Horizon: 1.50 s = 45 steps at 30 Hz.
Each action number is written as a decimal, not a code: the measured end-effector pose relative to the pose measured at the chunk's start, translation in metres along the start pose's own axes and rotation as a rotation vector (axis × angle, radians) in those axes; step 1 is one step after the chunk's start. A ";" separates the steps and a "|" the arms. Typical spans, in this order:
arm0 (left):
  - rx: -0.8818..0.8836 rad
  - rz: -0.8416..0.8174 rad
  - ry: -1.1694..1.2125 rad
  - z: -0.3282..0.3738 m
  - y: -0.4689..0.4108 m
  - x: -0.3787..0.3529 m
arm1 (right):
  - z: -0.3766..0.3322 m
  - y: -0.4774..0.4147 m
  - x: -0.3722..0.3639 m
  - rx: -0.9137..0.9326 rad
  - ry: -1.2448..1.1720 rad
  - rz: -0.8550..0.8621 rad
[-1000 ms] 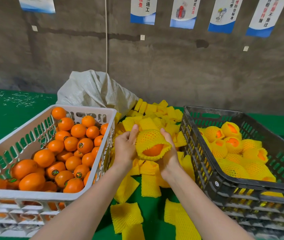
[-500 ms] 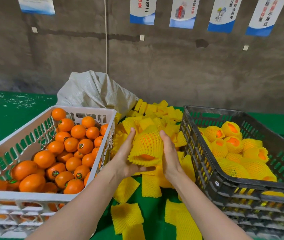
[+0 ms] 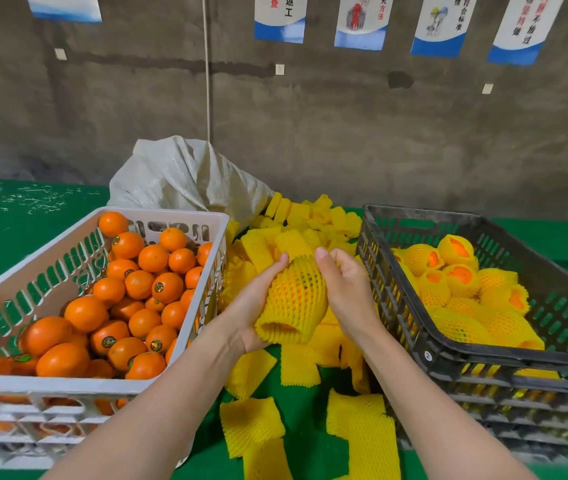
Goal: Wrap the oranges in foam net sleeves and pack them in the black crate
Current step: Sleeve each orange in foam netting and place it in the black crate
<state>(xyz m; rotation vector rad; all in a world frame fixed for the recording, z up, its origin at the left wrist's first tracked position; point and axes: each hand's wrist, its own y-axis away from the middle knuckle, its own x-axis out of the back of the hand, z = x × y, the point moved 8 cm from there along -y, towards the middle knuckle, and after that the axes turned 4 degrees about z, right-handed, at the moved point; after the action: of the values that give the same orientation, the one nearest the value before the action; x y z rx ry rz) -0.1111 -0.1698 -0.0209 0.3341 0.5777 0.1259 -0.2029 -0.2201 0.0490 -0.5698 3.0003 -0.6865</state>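
An orange [image 3: 298, 289] was held between both hands above the green surface [image 3: 19, 230], between the two crates, almost wholly covered by a yellow foam net sleeve [image 3: 293, 303]. The sleeve was cupped from below and from the side by the left hand [image 3: 251, 306], its fingers [image 3: 272, 271] curled against the netting. The right hand [image 3: 346, 292] was pressed to the other side, its thumb laid on top; whether its other fingers were pinching the net could not be told. The wrapping step was judged to be nearly finished, only the open lower end of the sleeve being left loose. The next move would probably call for the wrapped orange to be carried rightward over the rim of the black crate [image 3: 414, 327] and set down beside the others.

The black crate was partly filled with wrapped oranges [image 3: 462, 296] heaped toward its middle. The white crate [image 3: 67, 386] on the left was filled with bare oranges [image 3: 130, 299], many with small stickers. Loose sleeves [image 3: 299, 365] were scattered on the surface between the crates, and a pale sack [image 3: 185, 174] was seen behind them.
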 end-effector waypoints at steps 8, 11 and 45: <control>0.014 -0.011 -0.064 0.005 0.008 -0.013 | 0.008 -0.001 0.005 -0.041 -0.030 -0.048; -0.050 0.134 -0.043 0.013 0.003 -0.014 | 0.002 -0.005 0.020 0.018 0.097 0.077; -0.523 -0.001 -2.230 -0.080 -0.149 -0.243 | 0.133 -0.158 0.360 -0.343 1.137 0.325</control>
<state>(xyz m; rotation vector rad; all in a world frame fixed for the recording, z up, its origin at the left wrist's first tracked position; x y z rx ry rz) -0.3545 -0.3388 -0.0103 -0.1665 -1.6468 -0.1374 -0.4724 -0.5349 0.0201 0.5507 4.1157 -0.5867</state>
